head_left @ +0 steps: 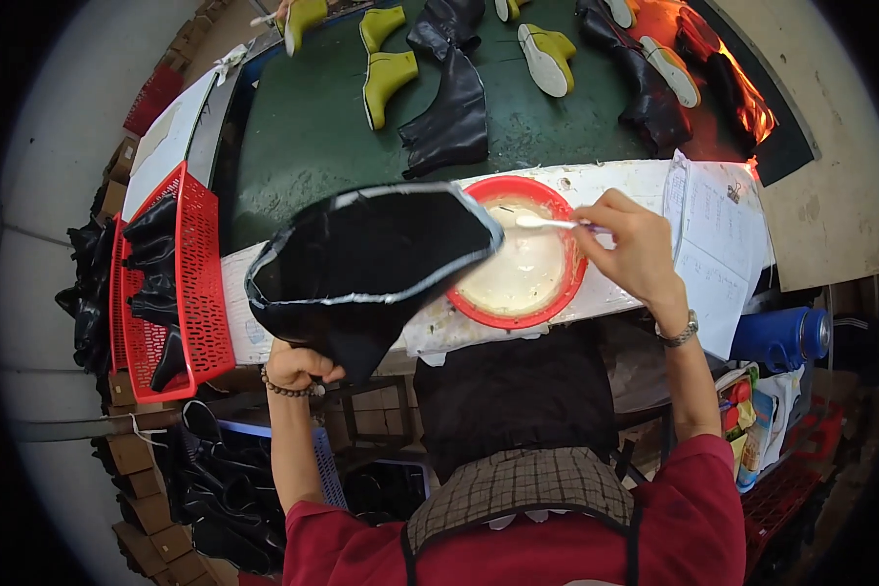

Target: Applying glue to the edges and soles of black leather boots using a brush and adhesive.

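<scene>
My left hand (303, 366) is closed on the lower part of a black boot upper (371, 244) and holds it up. The upper's opening faces me, with a whitish band along its edge. Its right tip overlaps the left side of a red bowl (518, 321) that contains a creamy white liquid (513, 278). My right hand (633, 244), wearing a wristwatch, pinches a thin white brush (552, 224). The brush head hangs over the bowl, close to the upper's tip; whether they touch I cannot tell.
Beyond the white bench (606, 181), a green conveyor belt (313, 127) carries black boot uppers (456, 112) and yellow-green lasts (389, 83). A red basket (200, 283) with black uppers stands left. Papers (718, 234) and a blue flask (776, 337) are right. Another person's hand (285, 10) shows far left.
</scene>
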The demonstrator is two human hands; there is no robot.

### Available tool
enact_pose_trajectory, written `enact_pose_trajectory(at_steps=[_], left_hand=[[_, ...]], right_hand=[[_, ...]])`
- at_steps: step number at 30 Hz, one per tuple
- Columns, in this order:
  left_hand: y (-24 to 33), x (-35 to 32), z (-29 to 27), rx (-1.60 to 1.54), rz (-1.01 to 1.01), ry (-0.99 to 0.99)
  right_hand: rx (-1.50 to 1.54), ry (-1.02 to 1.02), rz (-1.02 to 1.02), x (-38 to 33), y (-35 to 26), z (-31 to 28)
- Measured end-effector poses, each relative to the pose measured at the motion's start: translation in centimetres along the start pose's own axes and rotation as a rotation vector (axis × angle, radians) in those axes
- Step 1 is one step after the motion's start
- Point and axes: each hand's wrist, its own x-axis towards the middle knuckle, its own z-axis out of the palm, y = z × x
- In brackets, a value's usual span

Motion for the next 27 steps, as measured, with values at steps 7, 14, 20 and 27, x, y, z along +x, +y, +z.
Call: enact_pose_trajectory(at_steps=[7, 14, 20, 27], left_hand=[[-2.8, 0.6, -2.5, -0.337, -0.136, -0.264], [-1.8, 2.3, 0.0, -0.203, 0.233, -0.596], [-2.7, 1.8, -1.0, -0.124, 0.219, -0.502], [-2.1, 1.4, 1.3, -0.389, 0.092, -0.504]], right_hand=[[0.474, 0.146, -0.314, 3.1, -2.7, -0.8], [0.623, 0.116, -0.091, 0.4, -0.1, 1.4], [0.669, 0.137, -0.265, 3.5, -2.4, 0.8], [0.669, 0.093, -0.175, 1.7, -0.5, 1.8]])
